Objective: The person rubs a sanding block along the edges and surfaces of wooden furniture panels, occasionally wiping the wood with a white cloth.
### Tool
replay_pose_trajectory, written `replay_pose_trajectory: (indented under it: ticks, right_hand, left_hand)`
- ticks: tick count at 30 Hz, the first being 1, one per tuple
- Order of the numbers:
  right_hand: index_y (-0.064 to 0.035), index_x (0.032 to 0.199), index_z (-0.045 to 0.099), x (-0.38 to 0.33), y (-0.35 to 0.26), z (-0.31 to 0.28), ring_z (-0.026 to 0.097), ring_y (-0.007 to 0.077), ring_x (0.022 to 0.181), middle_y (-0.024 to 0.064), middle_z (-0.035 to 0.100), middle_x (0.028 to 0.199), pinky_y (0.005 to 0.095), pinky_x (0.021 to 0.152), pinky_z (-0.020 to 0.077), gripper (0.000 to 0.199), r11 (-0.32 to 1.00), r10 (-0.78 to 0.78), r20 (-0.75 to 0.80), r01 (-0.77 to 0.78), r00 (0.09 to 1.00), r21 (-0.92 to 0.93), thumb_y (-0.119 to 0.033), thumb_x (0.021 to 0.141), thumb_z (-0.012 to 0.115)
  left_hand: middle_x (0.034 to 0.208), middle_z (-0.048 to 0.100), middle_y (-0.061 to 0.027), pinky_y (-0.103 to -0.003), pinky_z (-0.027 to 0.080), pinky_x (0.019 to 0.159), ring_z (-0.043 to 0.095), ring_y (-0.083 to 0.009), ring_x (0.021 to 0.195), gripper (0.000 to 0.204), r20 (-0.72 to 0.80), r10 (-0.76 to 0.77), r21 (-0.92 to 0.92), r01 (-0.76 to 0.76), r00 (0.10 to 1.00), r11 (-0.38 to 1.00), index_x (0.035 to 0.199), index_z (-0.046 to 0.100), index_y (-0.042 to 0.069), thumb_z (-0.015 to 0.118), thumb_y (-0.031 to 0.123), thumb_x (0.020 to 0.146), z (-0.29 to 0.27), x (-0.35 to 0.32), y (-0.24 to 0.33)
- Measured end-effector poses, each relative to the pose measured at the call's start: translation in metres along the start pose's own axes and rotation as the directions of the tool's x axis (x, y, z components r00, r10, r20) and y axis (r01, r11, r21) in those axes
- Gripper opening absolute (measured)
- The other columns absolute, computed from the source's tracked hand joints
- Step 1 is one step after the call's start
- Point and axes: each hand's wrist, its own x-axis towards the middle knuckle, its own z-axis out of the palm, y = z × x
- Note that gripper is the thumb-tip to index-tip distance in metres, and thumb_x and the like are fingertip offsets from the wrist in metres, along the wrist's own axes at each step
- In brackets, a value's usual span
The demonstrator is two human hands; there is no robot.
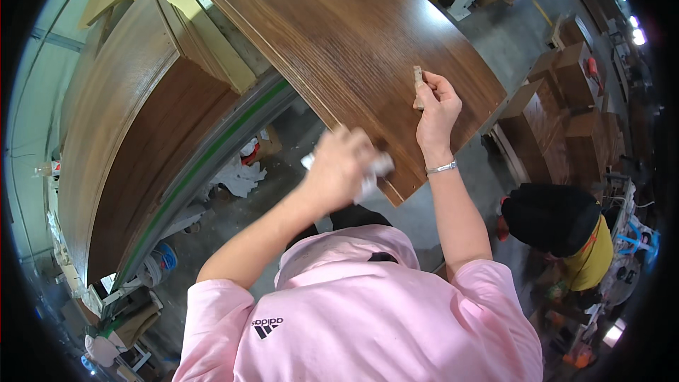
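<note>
A long dark-brown wood-grain panel (353, 35) stretches away in front of me, with a pale groove running along its left edge. At its near left corner is my left hand (339, 166), smeared by motion and closed on a crumpled white cloth (382, 165). Part of the cloth shows on both sides of the fingers. Over the panel's near right part, my right hand (440, 110) pinches a small, narrow beige piece (418, 79) upright between thumb and fingers. Its exact kind is not clear.
Stacked brown panels (159, 120) stand at the left beside a green-striped rail (212, 148). Brown wooden boxes (544, 127) sit at the right. Nearer on the right is a black-and-yellow bundle (559, 226). White scraps (237, 175) lie below the rail.
</note>
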Motion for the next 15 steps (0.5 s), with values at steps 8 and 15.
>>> replay_pose_trajectory:
  ticks: [8,15]
  right_hand:
    - [0.0051,0.105,0.069,-0.001,-0.004,0.002,0.049,0.0051,0.064,0.0004,0.061,0.082,0.0228,0.057,0.0423,0.019,1.0,-0.006,-0.027,0.007,1.0,0.02,-0.007,0.091,0.067]
    - [0.0056,0.103,0.069,-0.002,-0.004,0.006,0.048,0.0048,0.064,-0.0002,0.061,0.08,0.0224,0.057,0.0414,0.017,1.0,-0.006,-0.046,0.006,0.999,-0.004,-0.007,0.091,0.068]
  left_hand:
    - [0.1,0.066,-0.0062,-0.042,0.048,0.088,0.059,-0.0287,0.101,0.029,-0.181,-0.293,0.052,0.306,0.939,0.951,0.098,0.074,0.012,0.079,0.014,0.07,-0.033,0.021,-0.04]
    - [0.113,0.065,-0.0052,-0.043,0.041,0.092,0.058,-0.0276,0.106,0.032,-0.074,-0.366,0.349,0.368,0.928,0.862,0.103,0.073,0.013,0.078,0.031,0.077,-0.038,0.034,-0.065]
